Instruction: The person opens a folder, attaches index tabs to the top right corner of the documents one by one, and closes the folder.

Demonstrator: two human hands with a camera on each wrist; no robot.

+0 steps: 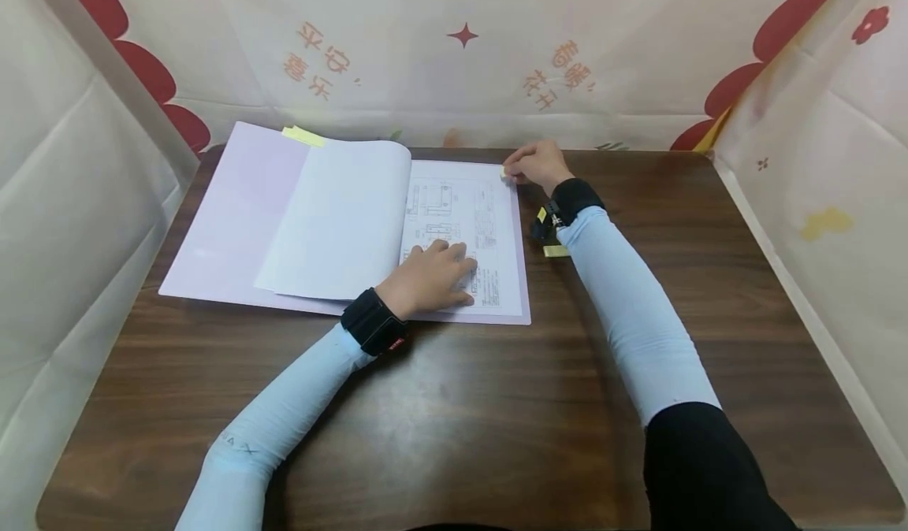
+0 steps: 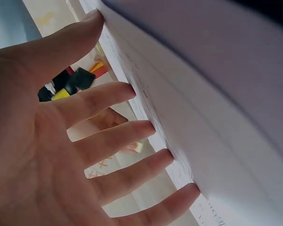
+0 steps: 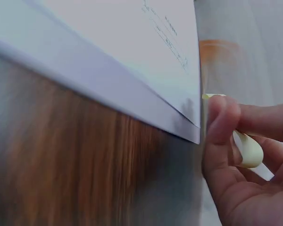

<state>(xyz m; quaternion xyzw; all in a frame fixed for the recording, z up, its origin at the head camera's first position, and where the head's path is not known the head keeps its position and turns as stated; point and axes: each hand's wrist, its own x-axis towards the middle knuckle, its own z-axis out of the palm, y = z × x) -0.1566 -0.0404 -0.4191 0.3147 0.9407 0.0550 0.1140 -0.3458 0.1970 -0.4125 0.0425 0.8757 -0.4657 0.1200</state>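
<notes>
A light purple folder point(image 1: 230, 208) lies spread on the table, with white sheets point(image 1: 340, 216) turned over to its left side. On its right side is a page point(image 1: 489, 232) printed with line drawings and text. My left hand point(image 1: 429, 279) rests on that page's lower part, fingers spread; the left wrist view shows its fingertips point(image 2: 191, 190) touching the paper. At the page's top right corner, my right hand point(image 1: 541, 165) pinches a pale yellow sticky strip point(image 3: 250, 151) between thumb and finger. The strip curls back under the fingers.
Yellow sticky tabs point(image 1: 303, 135) stick out at the top of the turned sheets. Another yellow strip point(image 1: 556, 252) lies beside the right forearm, right of the folder. The brown wooden table point(image 1: 468, 428) is bordered by pale printed curtains point(image 1: 454, 74) at the back and sides.
</notes>
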